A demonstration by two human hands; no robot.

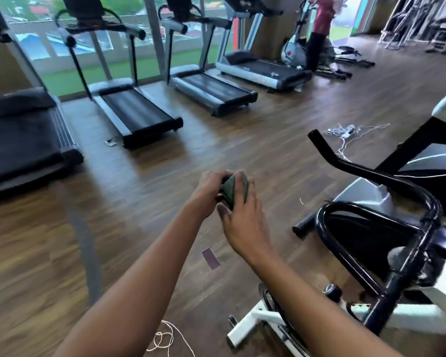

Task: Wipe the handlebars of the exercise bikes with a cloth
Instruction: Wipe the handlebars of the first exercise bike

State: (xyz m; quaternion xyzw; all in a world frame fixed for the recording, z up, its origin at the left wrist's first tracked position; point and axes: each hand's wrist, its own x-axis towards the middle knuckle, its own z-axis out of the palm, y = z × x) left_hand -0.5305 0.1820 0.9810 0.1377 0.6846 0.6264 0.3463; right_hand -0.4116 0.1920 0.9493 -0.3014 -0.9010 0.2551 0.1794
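Both hands met in front of the body, over the wooden floor [139, 207] and well short of the bike. That reads as a pause to ready the cloth rather than to wipe with it. The left hand [208, 187] curled round the far side of the cloth [232, 189] while the right hand [245, 224] closed over its near side, fingers laid across the top and thumb underneath. Holding it between two hands like that was probably meant to fold it into a firm pad. The cloth was dark green, bunched small and thick, with a fold line across its face; whether it was damp could not be told. The black handlebars [321, 220] of the white-framed exercise bike [410, 315] stood just to the right, untouched — the nearest tube within easy reach. Treadmills [137, 112] lined the window beyond.
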